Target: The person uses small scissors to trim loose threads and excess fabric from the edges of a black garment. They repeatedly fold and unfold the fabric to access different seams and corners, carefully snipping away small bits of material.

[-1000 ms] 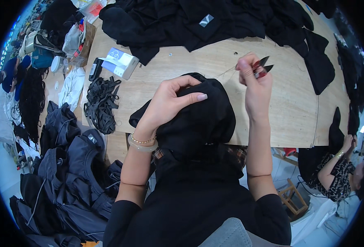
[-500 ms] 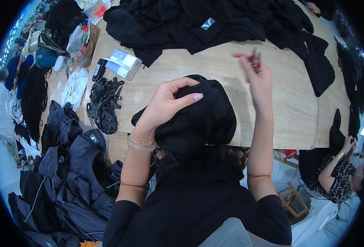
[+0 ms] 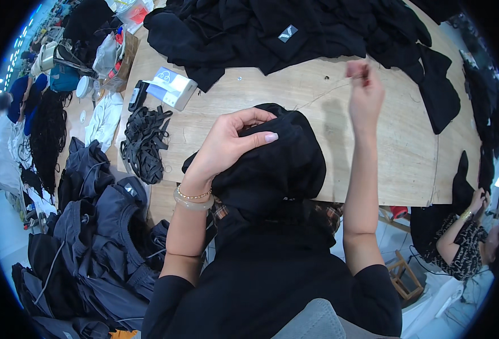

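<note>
A black cloth garment (image 3: 286,155) lies bunched at the table's near edge and over my lap. My left hand (image 3: 232,135) pinches its upper fold between thumb and fingers; a bracelet (image 3: 193,196) and a pale bangle circle that wrist. Up and to the right, apart from the cloth, my right hand (image 3: 366,93) is closed, its fingertips smeared by motion. A thin thread (image 3: 328,92) stretches from the top of the garment to these fingers. Whether a needle is also in them I cannot make out.
A heap of black garments (image 3: 249,39) covers the table's far side. At the left are a tissue box (image 3: 173,90), a dark bottle (image 3: 137,95), a pile of black straps (image 3: 144,144) and dark grey clothing (image 3: 97,231). Another person (image 3: 458,243) sits at the right; a wooden stool (image 3: 405,277) stands nearby.
My right hand has moved slightly up and right, away from the cloth, and a thread now shows taut behind it. My left hand keeps its hold on the garment.
</note>
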`<state>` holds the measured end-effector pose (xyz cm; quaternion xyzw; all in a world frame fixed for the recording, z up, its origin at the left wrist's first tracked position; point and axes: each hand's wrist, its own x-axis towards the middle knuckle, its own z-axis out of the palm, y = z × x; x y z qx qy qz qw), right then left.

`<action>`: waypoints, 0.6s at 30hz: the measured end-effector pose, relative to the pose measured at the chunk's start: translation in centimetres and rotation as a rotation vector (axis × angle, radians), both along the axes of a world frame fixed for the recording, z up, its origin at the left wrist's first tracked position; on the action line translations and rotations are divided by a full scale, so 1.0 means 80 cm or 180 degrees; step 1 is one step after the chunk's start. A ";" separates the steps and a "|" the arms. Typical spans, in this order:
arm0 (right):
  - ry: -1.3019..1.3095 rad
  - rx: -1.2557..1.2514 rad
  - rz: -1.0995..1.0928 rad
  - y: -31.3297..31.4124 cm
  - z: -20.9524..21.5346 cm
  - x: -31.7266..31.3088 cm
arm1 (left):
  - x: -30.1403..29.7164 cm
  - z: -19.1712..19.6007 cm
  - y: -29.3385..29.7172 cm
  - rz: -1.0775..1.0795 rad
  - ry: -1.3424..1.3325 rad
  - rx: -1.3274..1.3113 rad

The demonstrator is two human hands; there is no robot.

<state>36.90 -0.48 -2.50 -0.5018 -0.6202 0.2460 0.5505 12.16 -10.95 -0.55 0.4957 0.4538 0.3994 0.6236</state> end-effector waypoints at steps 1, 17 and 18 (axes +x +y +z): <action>-0.0385 0.0050 -0.0218 0.008 -0.004 0.017 | -0.001 0.000 -0.001 0.0011 -0.0001 -0.0043; 0.0480 -0.1087 0.0782 -0.055 0.013 -0.046 | 0.005 0.007 -0.004 0.0228 -0.0193 -0.0149; 0.0251 -0.1009 0.0721 -0.060 0.017 -0.044 | 0.003 0.009 -0.005 0.0312 -0.0233 -0.0127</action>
